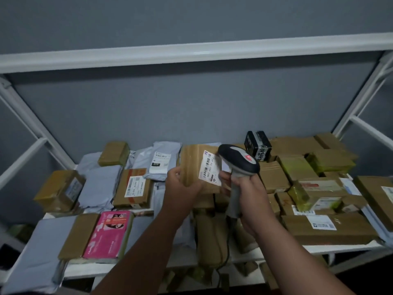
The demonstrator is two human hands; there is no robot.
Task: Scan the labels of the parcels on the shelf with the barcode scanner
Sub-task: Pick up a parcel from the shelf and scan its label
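Parcels cover the shelf [187, 260]; the left hand [180, 184] lifts one brown parcel [192, 167], the right hand [244, 188] clasps the barcode scanner [238, 160] at its label [209, 167]. Many apparently remain unscanned.

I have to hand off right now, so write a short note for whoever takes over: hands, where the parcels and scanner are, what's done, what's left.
Left hand: grips a brown cardboard parcel by its lower left edge, tilted up above the shelf, white label facing the camera.
Right hand: fingers curled round the handle of the barcode scanner, its head right beside the label; the cable hangs down below.
Done: cannot tell from this view which parcels are already scanned.
Left: scan this label, set the parcel back, then go through the rest: grey mailer bags on the left, the pink box at the front, brown boxes on the right.
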